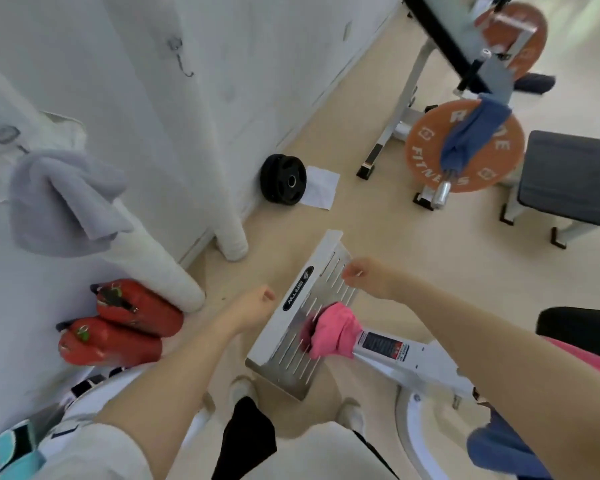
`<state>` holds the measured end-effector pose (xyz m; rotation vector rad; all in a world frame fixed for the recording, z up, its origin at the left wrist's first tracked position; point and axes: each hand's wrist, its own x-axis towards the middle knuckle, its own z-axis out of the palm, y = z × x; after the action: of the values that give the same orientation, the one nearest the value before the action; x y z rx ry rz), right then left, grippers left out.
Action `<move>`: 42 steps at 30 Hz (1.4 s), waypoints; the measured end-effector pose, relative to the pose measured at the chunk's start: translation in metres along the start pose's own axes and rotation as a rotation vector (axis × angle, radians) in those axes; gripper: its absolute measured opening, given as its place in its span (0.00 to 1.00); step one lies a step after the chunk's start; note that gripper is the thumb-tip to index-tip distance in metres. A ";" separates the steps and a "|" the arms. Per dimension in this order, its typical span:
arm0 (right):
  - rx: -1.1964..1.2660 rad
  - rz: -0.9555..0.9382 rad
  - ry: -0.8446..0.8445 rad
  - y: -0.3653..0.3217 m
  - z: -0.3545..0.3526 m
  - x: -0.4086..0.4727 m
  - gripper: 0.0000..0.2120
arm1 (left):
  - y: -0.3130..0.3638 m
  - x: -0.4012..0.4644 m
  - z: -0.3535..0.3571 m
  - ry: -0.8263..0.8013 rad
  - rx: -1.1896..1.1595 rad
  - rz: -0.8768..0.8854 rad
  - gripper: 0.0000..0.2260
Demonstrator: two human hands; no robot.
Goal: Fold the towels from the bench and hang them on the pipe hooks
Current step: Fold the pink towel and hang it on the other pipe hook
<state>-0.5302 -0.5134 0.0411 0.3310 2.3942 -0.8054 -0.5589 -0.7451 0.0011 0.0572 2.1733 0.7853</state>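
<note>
Both the left hand (255,303) and the right hand (369,277) are curled into loose fists and hold nothing above the metal footplate (291,341), where a pink towel (333,330) lies bunched, while a grey towel (63,202) hangs on the wrapped pipe (160,268) at the left.

Towel (63,199) on hook (6,135) — left.

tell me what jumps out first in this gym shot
The pink towel draped over the white machine's arm, low in the middle, draws the eye first, with both hands hovering above the slotted metal plate, fingers curled and holding nothing. Next come the orange weight plate with a blue towel hung over it at upper right, and the grey towel on a wall hook at left.
</note>
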 end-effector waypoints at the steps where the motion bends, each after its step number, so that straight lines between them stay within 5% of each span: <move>1: -0.003 0.017 -0.007 0.019 -0.001 -0.007 0.12 | 0.011 -0.003 0.018 -0.026 -0.015 0.019 0.09; 14: -0.151 0.149 -0.186 0.216 0.051 0.033 0.16 | 0.027 0.071 0.192 0.003 -0.232 -0.091 0.06; 27: 0.001 0.279 -0.198 0.381 0.266 0.237 0.14 | -0.121 0.307 0.347 0.053 -0.284 -0.233 0.09; 33: 0.314 0.390 -0.076 0.437 0.333 0.305 0.17 | -0.166 0.365 0.397 0.074 -0.341 -0.206 0.11; 37: 0.813 0.534 -0.076 0.437 0.350 0.324 0.20 | -0.182 0.377 0.413 0.048 -0.345 -0.186 0.12; 42: 1.015 0.512 0.026 0.433 0.360 0.327 0.15 | -0.191 0.374 0.410 0.059 -0.324 -0.174 0.10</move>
<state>-0.4558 -0.3790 -0.5921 1.2718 1.5945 -1.6729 -0.4801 -0.5790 -0.5561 -0.3193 2.0456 1.0358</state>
